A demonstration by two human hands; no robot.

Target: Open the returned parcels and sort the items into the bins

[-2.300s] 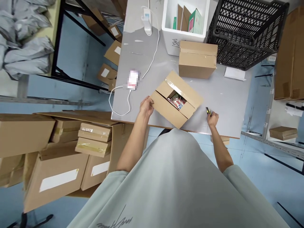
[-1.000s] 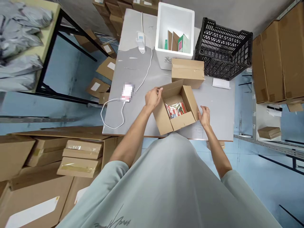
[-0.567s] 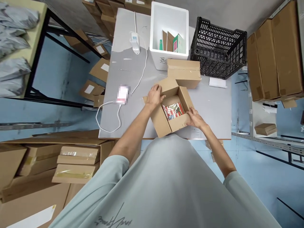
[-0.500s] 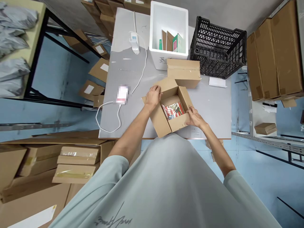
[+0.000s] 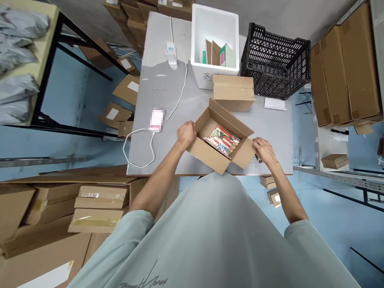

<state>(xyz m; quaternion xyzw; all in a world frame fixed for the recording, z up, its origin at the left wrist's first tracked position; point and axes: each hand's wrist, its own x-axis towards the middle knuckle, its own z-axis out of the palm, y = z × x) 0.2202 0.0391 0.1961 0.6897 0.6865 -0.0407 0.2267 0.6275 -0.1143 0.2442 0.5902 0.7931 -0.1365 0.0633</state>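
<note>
An open cardboard box (image 5: 209,153) stands at the table's near edge, turned at an angle, its flaps spread. Inside it lies a flat packet (image 5: 223,141) in shiny clear wrap, printed with red and white stripes and a figure. My left hand (image 5: 186,133) is closed on the box's left end. On the opposite side, my right hand (image 5: 264,150) pinches the right-hand flap, fingertips at its outer edge. A small black and yellow tool (image 5: 258,158) shows partly under the right hand; whether the hand holds it I cannot tell.
Behind the box are a closed carton (image 5: 233,88), a white foam bin (image 5: 202,76) with several boxes, and a black plastic crate (image 5: 274,64). A power strip (image 5: 172,55) and white cable (image 5: 181,94) lie left. Stacked cartons (image 5: 99,208) stand at lower left.
The open box has turned, and the packet inside now faces another way. My left hand has shifted left and down, my right hand to the right. The black and yellow tool has come into sight.
</note>
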